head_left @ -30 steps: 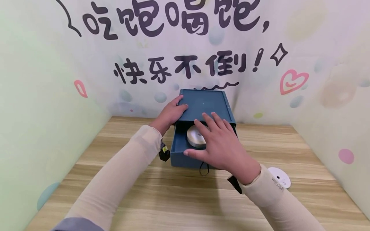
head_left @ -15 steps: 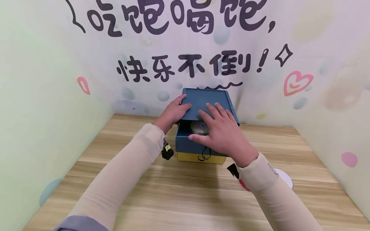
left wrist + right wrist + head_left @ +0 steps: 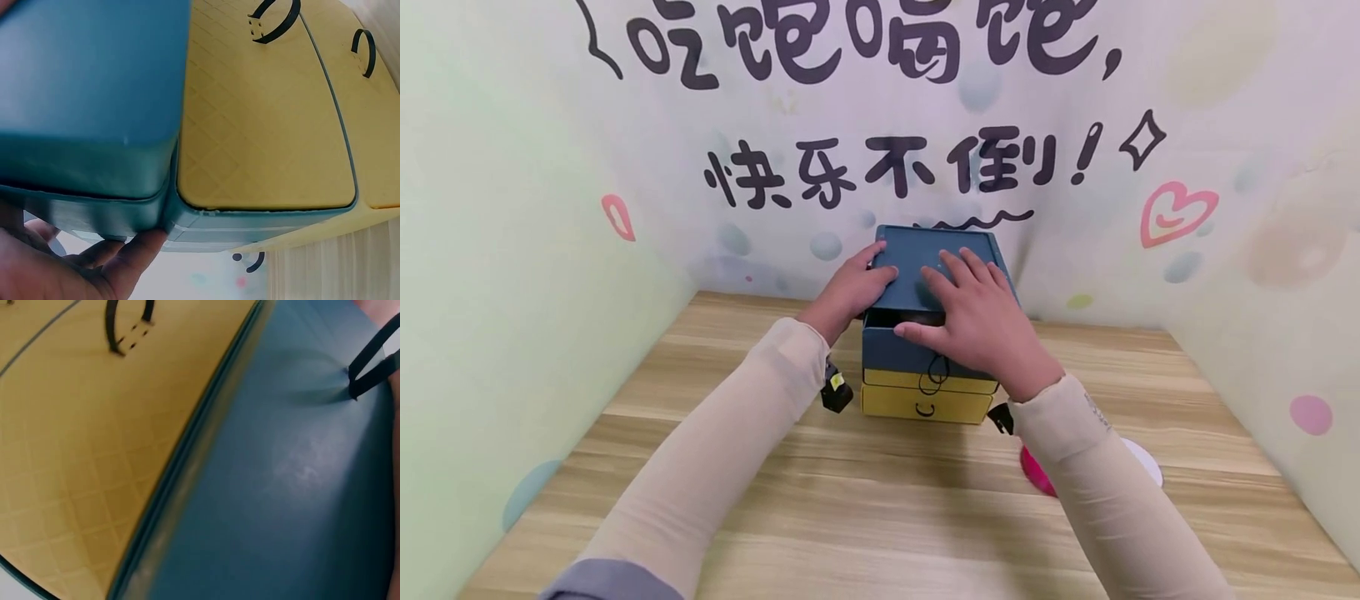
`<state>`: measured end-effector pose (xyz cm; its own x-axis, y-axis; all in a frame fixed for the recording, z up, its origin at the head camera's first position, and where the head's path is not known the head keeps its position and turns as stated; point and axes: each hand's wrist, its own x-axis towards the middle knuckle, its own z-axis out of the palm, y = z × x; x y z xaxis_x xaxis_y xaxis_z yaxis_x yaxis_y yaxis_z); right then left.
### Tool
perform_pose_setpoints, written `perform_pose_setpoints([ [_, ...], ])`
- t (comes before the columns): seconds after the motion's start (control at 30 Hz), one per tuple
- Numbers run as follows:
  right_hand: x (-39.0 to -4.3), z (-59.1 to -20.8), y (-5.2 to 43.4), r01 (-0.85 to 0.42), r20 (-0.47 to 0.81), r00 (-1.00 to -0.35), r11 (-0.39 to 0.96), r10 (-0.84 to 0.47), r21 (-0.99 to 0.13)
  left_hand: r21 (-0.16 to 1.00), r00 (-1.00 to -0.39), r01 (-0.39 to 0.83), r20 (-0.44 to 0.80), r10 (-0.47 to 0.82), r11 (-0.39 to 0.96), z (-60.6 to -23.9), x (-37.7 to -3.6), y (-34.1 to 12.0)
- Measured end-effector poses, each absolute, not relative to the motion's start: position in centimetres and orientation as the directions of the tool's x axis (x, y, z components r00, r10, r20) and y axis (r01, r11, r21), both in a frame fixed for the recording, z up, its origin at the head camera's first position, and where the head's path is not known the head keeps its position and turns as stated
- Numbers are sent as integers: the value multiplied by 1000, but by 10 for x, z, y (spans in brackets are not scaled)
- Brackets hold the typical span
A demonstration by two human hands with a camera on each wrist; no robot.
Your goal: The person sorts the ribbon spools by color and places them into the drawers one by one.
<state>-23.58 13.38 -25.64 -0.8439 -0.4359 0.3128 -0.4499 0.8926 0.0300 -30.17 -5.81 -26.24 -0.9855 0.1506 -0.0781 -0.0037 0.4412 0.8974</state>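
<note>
A small drawer cabinet (image 3: 906, 254) with a blue top stands near the back of the table. Its blue top drawer (image 3: 891, 350) sticks out slightly, leaving a dark gap under the cabinet's top. Beneath it are yellow drawers (image 3: 958, 406) with black loop pulls. My left hand (image 3: 853, 287) grips the cabinet's left side, thumb on the top; in the left wrist view its fingers (image 3: 134, 256) bear on the side wall. Spread fingers of my right hand (image 3: 981, 321) reach over the top, the palm at the blue drawer's front. The drawer's contents are hidden.
On the wooden table (image 3: 850, 517), a pink-red round thing (image 3: 1036, 471) and a white disc (image 3: 1142, 462) lie to the right, partly behind the right sleeve. A printed cloth wall (image 3: 790, 250) rises close behind the cabinet.
The blue drawer has slid inward under my right hand, hiding the pale ribbon-like roll inside and uncovering the yellow drawers below. My left hand has stayed on the cabinet's side.
</note>
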Motion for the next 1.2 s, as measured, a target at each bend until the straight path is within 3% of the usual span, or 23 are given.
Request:
perform_pose_setpoints([
  [0.5, -249, -260, 136, -427, 440, -782, 894, -442, 140, 885, -986, -5, -81, 144, 465, -259, -301, -58],
  [1.2, -251, -272, 135, -383, 532, -749, 913, -395, 138, 887, -988, -16, -86, 130, 461, -262, -299, -55],
])
